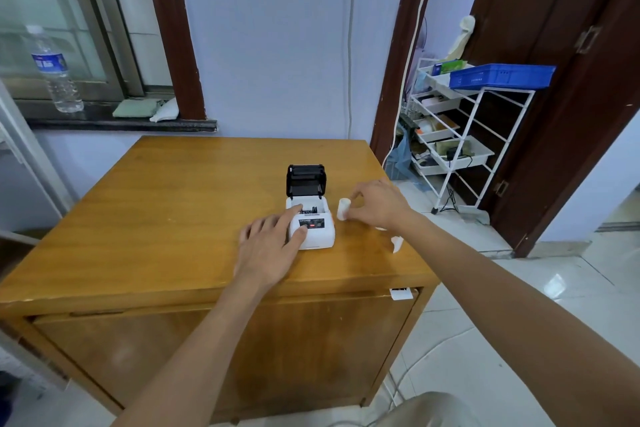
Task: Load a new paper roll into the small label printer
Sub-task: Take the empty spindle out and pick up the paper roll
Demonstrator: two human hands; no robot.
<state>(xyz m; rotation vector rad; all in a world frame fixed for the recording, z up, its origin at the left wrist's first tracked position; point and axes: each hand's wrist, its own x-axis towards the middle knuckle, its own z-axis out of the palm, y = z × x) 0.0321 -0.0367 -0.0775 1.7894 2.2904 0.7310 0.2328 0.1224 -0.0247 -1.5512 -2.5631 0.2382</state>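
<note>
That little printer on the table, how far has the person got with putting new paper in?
The label printer already has its black lid flipped open, so the paper bay is exposed. The left hand steadies the printer, one finger reaching into the bay. The right hand grips the white paper roll beside it, still outside. Left to do: drop the roll in, feed the end out, shut the lid.

The label printer (311, 227) is white with a black lid (306, 180); the paper roll (343, 209) is white. The surface (173, 204) is honey-brown wood grain. A blue crate (502, 75) tops the white rack (464, 135).
</note>
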